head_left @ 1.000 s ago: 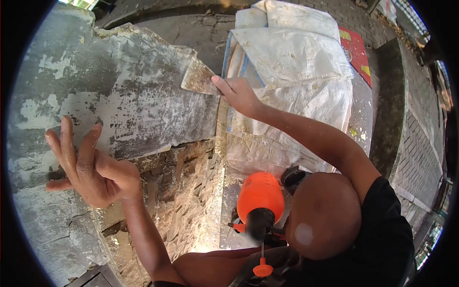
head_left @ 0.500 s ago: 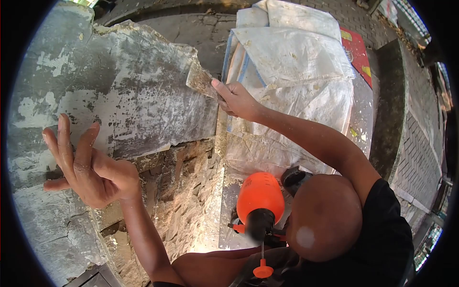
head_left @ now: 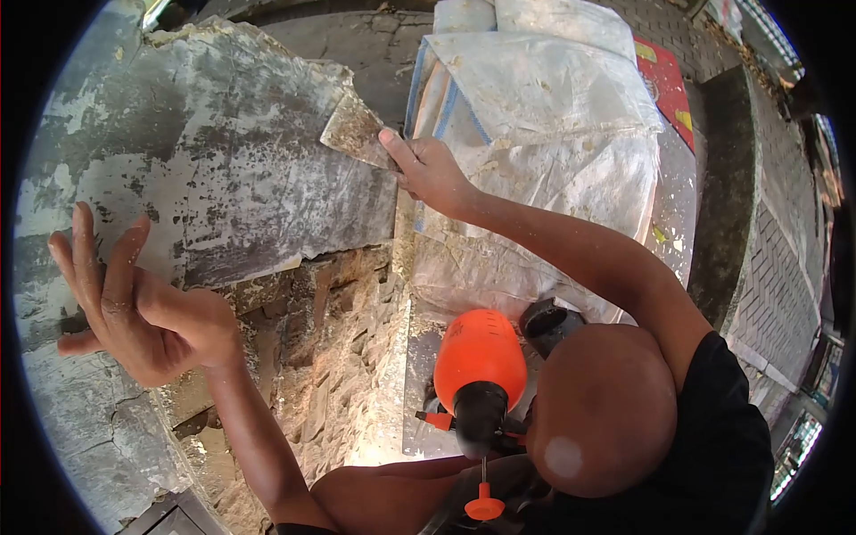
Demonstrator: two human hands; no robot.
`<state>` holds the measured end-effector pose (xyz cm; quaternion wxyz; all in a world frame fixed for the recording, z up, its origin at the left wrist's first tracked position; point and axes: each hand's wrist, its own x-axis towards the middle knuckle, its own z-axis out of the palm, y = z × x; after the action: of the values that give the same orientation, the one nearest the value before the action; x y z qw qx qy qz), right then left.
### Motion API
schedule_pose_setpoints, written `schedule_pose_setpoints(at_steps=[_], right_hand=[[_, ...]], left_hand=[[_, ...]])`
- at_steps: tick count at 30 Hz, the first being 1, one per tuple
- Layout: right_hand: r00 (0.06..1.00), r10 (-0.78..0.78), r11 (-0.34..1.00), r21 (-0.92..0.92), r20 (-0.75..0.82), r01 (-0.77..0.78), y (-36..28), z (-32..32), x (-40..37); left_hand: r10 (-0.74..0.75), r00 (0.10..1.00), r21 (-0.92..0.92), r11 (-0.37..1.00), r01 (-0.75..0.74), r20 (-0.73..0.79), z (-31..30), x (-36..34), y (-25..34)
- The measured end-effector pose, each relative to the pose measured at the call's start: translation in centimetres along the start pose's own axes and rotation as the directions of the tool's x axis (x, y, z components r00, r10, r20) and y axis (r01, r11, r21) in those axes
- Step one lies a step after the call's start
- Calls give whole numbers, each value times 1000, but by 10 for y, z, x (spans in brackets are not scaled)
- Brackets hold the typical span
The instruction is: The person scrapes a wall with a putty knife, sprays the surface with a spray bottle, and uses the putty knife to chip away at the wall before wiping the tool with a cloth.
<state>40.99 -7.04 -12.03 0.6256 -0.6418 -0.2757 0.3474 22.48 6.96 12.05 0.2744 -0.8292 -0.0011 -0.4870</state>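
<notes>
In my right hand (head_left: 432, 172) is a flat scraper (head_left: 358, 131) with a wide, stained blade, its handle mostly hidden by my fingers. The blade lies over the right edge of the weathered grey wall (head_left: 267, 169), which has patches of peeling white. At the left, my left hand (head_left: 147, 308) is raised before the wall with its fingers spread and nothing in them. Whether its fingertips touch the wall I cannot tell. Below the grey layer, rough brown stone (head_left: 334, 357) is exposed.
White woven sheeting (head_left: 553, 98) lies folded to the right of the wall. An orange spray bottle (head_left: 481, 357) with a black collar stands near my head, beside a black object (head_left: 546, 325). A dark concrete ledge (head_left: 720, 196) runs along the right.
Both hands have shifted left in view. The scraper has moved left and slightly up, further over the wall. The surroundings have also shifted slightly left.
</notes>
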Motion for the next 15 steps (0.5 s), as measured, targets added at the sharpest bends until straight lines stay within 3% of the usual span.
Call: schedule_pose_setpoints(at_steps=[4, 7, 13, 15], right_hand=[[982, -181, 941, -299, -61, 155, -1, -14, 8], [988, -149, 930, -346, -45, 125, 28, -14, 11], [1000, -8, 925, -381, 27, 17, 15, -24, 3], [997, -76, 930, -362, -6, 68, 9, -18, 1]], left_hand=[[7, 1000, 72, 997, -8, 18, -3, 1, 2], [10, 1000, 72, 997, -11, 3, -2, 2, 3], [67, 998, -65, 996, -68, -14, 1, -8, -14], [88, 996, -22, 996, -88, -3, -1, -6, -12]])
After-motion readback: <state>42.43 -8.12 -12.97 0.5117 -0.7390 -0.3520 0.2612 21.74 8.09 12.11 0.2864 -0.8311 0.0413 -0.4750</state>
